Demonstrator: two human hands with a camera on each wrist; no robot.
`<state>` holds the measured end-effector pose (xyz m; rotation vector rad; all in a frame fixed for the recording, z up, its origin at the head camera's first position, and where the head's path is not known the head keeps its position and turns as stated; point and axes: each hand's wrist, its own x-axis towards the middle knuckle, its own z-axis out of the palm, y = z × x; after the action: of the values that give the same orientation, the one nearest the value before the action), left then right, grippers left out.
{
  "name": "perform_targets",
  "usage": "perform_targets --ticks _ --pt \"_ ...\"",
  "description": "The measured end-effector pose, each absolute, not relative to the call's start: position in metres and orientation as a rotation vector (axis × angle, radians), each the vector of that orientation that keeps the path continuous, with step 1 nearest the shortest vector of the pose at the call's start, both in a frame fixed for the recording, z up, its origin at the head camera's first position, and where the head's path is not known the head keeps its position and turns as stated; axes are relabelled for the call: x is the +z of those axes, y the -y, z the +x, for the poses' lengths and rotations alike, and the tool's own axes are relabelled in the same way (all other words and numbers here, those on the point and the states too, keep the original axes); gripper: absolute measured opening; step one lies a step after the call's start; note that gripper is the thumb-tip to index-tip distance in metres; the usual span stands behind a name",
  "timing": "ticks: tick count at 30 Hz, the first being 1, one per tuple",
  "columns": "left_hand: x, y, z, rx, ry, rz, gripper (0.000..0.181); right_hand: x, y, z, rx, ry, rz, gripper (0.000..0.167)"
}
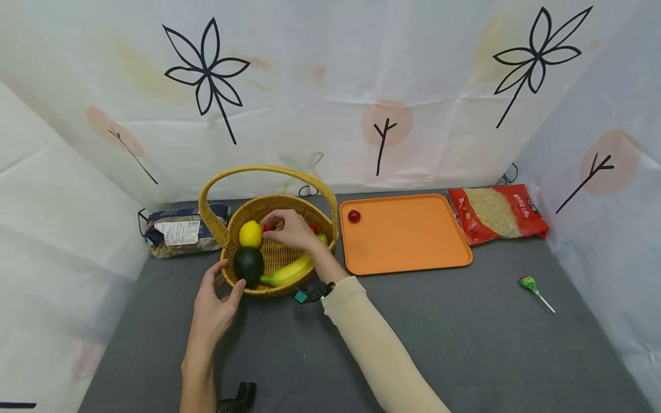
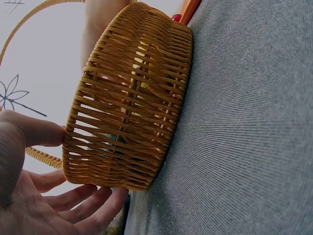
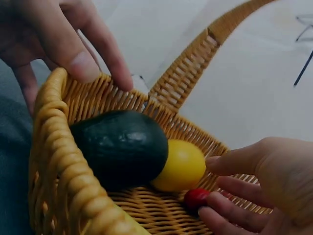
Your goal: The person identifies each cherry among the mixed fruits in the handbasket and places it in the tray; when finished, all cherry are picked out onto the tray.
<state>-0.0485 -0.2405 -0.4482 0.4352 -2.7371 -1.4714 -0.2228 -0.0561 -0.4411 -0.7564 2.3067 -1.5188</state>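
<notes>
A yellow wicker basket (image 1: 276, 292) with a tall handle holds a dark green avocado-like fruit (image 1: 248, 266), a lemon (image 1: 251, 234), a banana (image 1: 289, 272) and small red fruits. My left hand (image 1: 214, 307) grips the basket's near left rim, thumb and fingers on either side of the wicker (image 2: 122, 107). Inside the basket is my right hand (image 1: 294, 230), its fingertips at a small red fruit (image 3: 196, 199) beside the lemon (image 3: 181, 165). In the right wrist view its thumb stands apart from the other fingers, which are loosely bent. Part of the banana is hidden by the right forearm.
An orange tray (image 1: 408, 235) with one red ball (image 1: 354, 216) lies right of the basket. A red bag (image 1: 498, 212) is at the back right, a lollipop (image 1: 529, 283) in front of it. A dark-blue package (image 1: 181, 231) lies left of the basket.
</notes>
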Motion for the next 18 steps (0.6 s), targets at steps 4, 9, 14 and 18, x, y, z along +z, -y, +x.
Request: perform_targets --ticks 4,9,14,18 --pt "-0.449 0.24 -0.048 -1.473 2.735 0.438 0.075 -0.449 0.065 -0.228 -1.496 -2.336 -0.68 0.03" --pt "-0.449 0.24 -0.048 -1.472 2.729 0.442 0.074 -0.453 0.071 -0.232 -1.472 -2.358 -0.617 0.031" --pt "-0.449 0.24 -0.048 -1.484 2.727 0.453 0.074 -0.454 0.07 -0.234 -1.422 -2.391 -0.587 0.032" --pt "-0.45 0.24 -0.049 -1.482 2.73 0.45 0.075 -0.455 0.068 -0.235 -1.385 -2.389 -0.584 0.034"
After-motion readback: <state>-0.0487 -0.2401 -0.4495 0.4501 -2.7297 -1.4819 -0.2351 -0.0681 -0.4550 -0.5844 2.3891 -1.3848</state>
